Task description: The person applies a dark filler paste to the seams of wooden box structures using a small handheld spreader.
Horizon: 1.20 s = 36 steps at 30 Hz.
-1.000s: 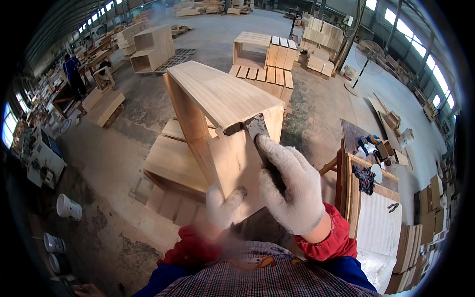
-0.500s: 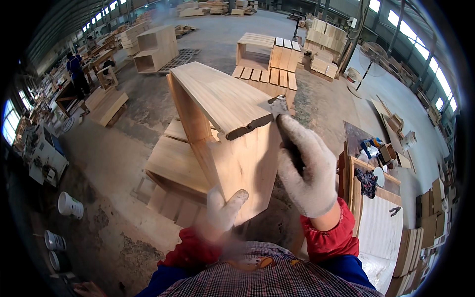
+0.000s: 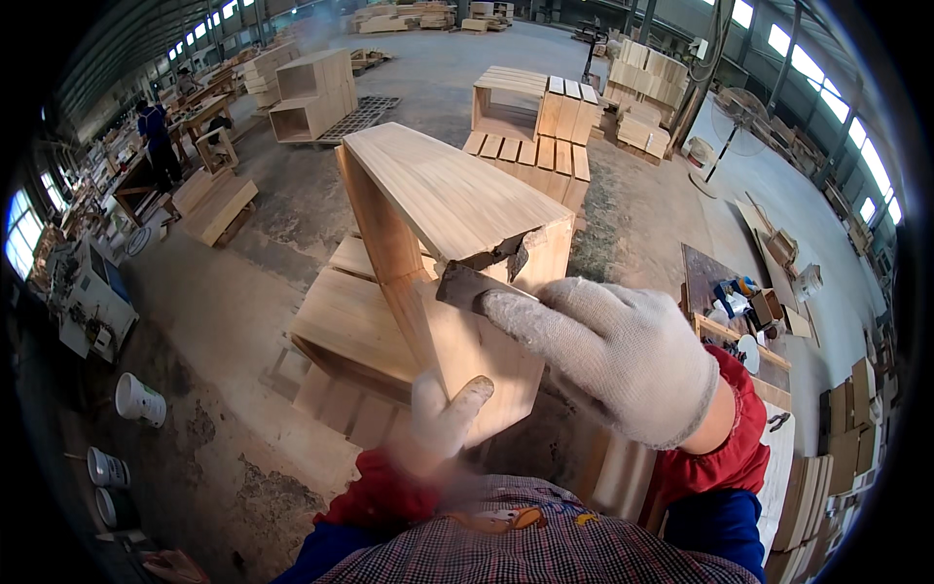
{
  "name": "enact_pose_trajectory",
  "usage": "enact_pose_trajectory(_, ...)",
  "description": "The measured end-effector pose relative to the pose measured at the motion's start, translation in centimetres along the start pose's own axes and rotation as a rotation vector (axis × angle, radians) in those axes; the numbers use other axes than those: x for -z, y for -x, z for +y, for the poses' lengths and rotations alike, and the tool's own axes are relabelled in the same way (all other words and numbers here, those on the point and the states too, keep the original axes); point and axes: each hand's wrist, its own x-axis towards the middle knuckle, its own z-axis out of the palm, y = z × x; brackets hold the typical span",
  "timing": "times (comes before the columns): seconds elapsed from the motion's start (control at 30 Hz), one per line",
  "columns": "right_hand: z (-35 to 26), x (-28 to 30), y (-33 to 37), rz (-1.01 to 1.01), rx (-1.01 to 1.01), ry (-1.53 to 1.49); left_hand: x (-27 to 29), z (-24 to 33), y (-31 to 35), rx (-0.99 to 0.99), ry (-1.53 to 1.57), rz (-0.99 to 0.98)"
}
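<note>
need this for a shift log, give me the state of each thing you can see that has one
left hand: gloved, gripping the box
right hand: gloved, closed on the scraper
scraper: held, blade at the box's near top edge
box: open-sided, edge patched with filler
filler: dark, uneven; wet or dry can't be told
white bucket: upright
fan: standing; spinning or not can't be told
pliers: lying down, unheld
</note>
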Motion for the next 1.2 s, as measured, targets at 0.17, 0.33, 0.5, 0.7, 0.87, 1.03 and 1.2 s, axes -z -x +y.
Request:
enact_pose_trajectory(0.17, 0.8, 1.6, 0.0, -0.038, -0.073, 0.077, -0.1, 0.0, 0.1, 0.042, 0.024, 0.054)
enact_pose_trajectory(0.33, 2.6, 2.7, 1.0, -0.054, -0.108, 0.127, -0.6, 0.5, 0.3, 0.097, 0.076, 0.094)
enact_pose_trajectory(0.5, 5.2, 3.1, 2.6, -0.012, -0.149, 0.098, 0.7, 0.0, 0.6, 0.159, 0.049, -0.040)
enact_pose_trajectory(0.7, 5.5, 0.8, 3.9, 0.219, -0.220, -0.164, 0.6, -0.5, 0.9, 0.107, 0.047, 0.001)
enact_pose_trajectory(0.87, 3.8, -3.4, 3.1, 0.345, -0.211, -0.328, 0.9, -0.7, 0.6, 0.071, -0.005, -0.007)
enact_pose_trajectory(1.03, 4.6, -5.1, 1.9, 0.561, -0.203, -0.276, 1.1, -0.8, 0.6, -0.014, -0.148, -0.038)
enact_pose_trajectory(1.2, 4.3, -1.8, 2.7, 0.365, -0.195, -0.222, 1.6, -0.9, 1.0, 0.011, -0.159, -0.048)
